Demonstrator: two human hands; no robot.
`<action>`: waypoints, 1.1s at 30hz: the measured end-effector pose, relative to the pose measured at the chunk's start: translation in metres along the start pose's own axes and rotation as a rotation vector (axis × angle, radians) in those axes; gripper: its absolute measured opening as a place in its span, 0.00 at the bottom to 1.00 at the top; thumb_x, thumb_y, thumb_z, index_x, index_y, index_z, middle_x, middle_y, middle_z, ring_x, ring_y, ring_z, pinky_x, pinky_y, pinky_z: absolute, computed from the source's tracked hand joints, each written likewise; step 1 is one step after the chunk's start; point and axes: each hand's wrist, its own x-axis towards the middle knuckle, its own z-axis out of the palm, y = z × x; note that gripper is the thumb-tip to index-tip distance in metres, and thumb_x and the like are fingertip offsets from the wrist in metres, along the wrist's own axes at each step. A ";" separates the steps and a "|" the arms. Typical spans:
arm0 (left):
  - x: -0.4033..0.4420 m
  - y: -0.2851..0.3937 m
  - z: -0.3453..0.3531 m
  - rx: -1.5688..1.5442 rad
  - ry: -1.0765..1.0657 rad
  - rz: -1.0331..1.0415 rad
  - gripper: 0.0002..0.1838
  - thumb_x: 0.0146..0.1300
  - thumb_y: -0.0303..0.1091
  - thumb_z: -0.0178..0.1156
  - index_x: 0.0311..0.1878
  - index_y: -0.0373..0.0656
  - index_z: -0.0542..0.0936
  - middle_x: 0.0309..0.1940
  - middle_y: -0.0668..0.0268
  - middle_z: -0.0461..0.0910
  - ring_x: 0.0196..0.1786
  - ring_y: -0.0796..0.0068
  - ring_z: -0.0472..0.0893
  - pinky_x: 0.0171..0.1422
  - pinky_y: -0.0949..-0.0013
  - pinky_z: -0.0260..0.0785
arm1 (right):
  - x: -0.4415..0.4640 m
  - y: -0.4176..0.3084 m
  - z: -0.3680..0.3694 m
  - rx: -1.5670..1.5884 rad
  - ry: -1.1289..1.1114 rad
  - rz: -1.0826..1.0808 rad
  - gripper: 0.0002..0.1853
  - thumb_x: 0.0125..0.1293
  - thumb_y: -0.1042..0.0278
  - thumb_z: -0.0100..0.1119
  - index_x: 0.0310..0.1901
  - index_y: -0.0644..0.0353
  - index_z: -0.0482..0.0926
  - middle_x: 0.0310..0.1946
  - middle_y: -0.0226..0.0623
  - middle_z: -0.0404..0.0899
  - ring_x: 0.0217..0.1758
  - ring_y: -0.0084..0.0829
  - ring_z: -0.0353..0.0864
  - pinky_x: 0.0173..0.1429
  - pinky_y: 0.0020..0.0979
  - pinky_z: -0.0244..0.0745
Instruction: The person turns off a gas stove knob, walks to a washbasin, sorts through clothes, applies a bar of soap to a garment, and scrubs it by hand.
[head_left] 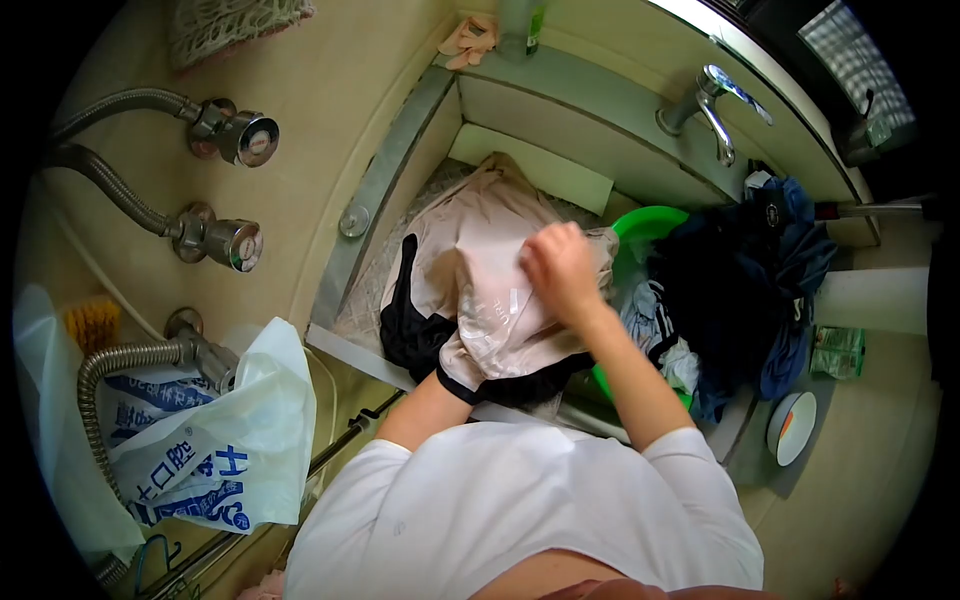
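A beige garment with black trim and pale lettering lies spread over the washing surface of the sink. My right hand is over its right part, near the lettering, with the fingers curled in and slightly blurred; what they hold, if anything, does not show. My left forearm goes into the garment at its lower left edge, and the cloth hides my left hand. Just right of the garment stands a green basin with grey and white cloth in it. Dark clothes are heaped over the basin's right side.
A chrome faucet stands at the back ledge. Valves and hoses line the left wall, above a white plastic bag and an orange brush. At the right are a white bowl and a green packet.
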 end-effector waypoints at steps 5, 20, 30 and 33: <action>-0.005 -0.032 0.015 -0.094 0.215 -0.075 0.16 0.64 0.34 0.47 0.53 0.38 0.67 0.49 0.61 0.69 0.53 0.70 0.68 0.59 0.68 0.60 | -0.012 -0.035 -0.002 0.183 -0.059 -0.071 0.08 0.48 0.71 0.61 0.29 0.56 0.72 0.25 0.37 0.72 0.32 0.39 0.71 0.39 0.36 0.65; 0.018 0.022 -0.003 0.000 0.022 0.022 0.18 0.60 0.33 0.51 0.53 0.37 0.69 0.45 0.59 0.73 0.50 0.67 0.72 0.56 0.67 0.63 | -0.038 0.015 -0.053 0.601 -0.015 0.721 0.11 0.49 0.69 0.67 0.27 0.60 0.73 0.18 0.20 0.64 0.23 0.14 0.61 0.26 0.18 0.58; 0.022 0.036 -0.003 0.034 -0.003 0.052 0.18 0.58 0.31 0.53 0.52 0.37 0.69 0.44 0.60 0.74 0.48 0.68 0.73 0.54 0.67 0.64 | -0.031 0.016 -0.059 0.924 -0.150 0.854 0.12 0.48 0.78 0.64 0.25 0.57 0.67 0.21 0.16 0.63 0.24 0.10 0.59 0.28 0.14 0.57; 0.023 0.037 -0.003 0.042 0.001 0.061 0.18 0.58 0.31 0.54 0.52 0.37 0.70 0.43 0.60 0.74 0.48 0.68 0.74 0.54 0.67 0.65 | -0.033 0.013 -0.059 0.904 -0.181 0.868 0.13 0.47 0.78 0.65 0.26 0.58 0.67 0.21 0.16 0.63 0.24 0.09 0.59 0.28 0.14 0.57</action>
